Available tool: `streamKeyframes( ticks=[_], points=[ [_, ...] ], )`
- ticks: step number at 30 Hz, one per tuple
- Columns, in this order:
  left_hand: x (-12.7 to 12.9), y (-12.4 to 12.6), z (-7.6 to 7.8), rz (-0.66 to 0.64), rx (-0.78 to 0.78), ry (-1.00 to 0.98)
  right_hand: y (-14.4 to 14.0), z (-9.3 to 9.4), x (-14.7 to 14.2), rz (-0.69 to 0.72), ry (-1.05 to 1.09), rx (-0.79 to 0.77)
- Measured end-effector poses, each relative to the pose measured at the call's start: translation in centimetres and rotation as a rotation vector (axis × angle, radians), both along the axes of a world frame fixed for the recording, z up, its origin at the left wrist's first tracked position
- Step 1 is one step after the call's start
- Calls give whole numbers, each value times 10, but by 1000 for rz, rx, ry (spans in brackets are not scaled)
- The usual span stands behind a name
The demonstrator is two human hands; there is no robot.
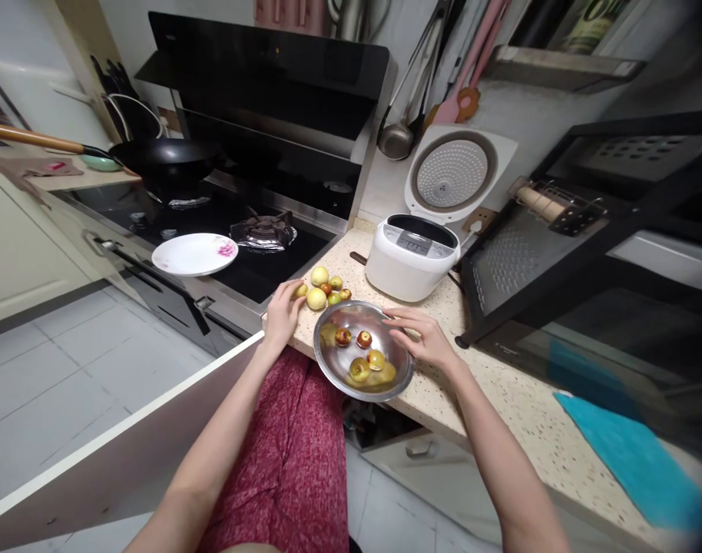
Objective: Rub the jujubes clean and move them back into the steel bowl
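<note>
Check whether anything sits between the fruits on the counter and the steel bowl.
Nothing visible does. The loose fruits lie on the counter right behind the steel bowl, with bare surface between them. The left hand touches the leftmost fruit; the right hand rests at the bowl's rim.

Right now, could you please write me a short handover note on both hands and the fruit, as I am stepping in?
Left hand: fingers on one small fruit at the counter edge, grip unclear.
Right hand: resting on the rim of the steel bowl, holding no fruit.
In the bowl: about four fruits.
On the counter: about five loose fruits between bowl and rice cooker.
Done: part of the fruit is in the bowl. Left: the loose ones.
</note>
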State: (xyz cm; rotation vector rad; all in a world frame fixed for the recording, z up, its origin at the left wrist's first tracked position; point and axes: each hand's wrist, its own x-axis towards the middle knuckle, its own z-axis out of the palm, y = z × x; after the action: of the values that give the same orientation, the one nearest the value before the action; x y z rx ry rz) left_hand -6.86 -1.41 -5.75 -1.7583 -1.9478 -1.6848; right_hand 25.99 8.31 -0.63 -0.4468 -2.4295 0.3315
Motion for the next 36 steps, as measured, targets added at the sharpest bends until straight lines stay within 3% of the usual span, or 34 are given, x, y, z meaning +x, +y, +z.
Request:
streamKeyframes(
  ticks=[5,11,14,18,21,36],
  points=[
    [28,-38,19,-21,84,-104,-2,-6,7,-31,-20,-25],
    [56,-63,61,-494,-91,43,-3,-6,5,-25,-12,-54],
    [60,-60,72,-623,-254,201,-3,-6,5,-43,-14,-79],
    [62,-53,75,-631,-434,456,-3,-6,4,-41,-17,-91],
    [66,-46,75,-619,-472,561,-2,-7,4,-34,0,-89],
    [74,-32,74,-674,-532,654,0,-6,5,-17,9,-165]
  ],
)
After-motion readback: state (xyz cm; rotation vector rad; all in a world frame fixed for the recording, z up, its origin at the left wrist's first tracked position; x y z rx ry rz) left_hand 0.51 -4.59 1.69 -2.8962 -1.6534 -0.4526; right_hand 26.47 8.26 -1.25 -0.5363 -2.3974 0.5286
